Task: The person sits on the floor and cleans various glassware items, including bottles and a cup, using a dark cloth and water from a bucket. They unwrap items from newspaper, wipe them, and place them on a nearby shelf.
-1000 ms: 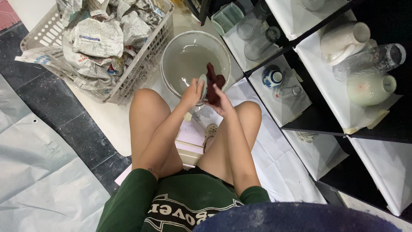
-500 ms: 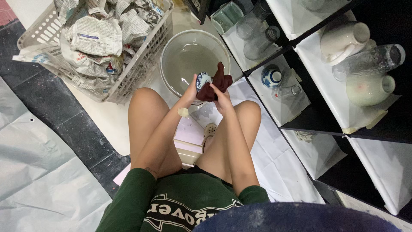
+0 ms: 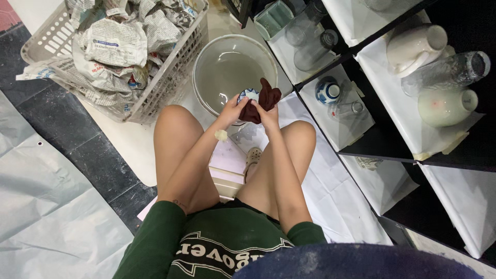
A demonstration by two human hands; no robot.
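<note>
My left hand [image 3: 231,107] holds a small blue-and-white bowl [image 3: 248,95] just in front of a large grey basin [image 3: 206,67] of water. My right hand [image 3: 268,115] presses a dark red cloth [image 3: 263,101] against that bowl. Both hands meet above my knees, close to the basin's near rim. Most of the bowl is hidden by the cloth and my fingers.
A white plastic basket [image 3: 170,77] full of crumpled newspaper stands at the left of the basin. Black shelves [image 3: 382,139] at the right hold a white jug [image 3: 413,46], glasses [image 3: 449,72], a pale vase [image 3: 444,106] and a blue-and-white cup [image 3: 328,90]. White paper [image 3: 46,206] covers the floor.
The hands lifted the bowl and the cloth from the basin toward my knees. The cloth now wraps more of the bowl.
</note>
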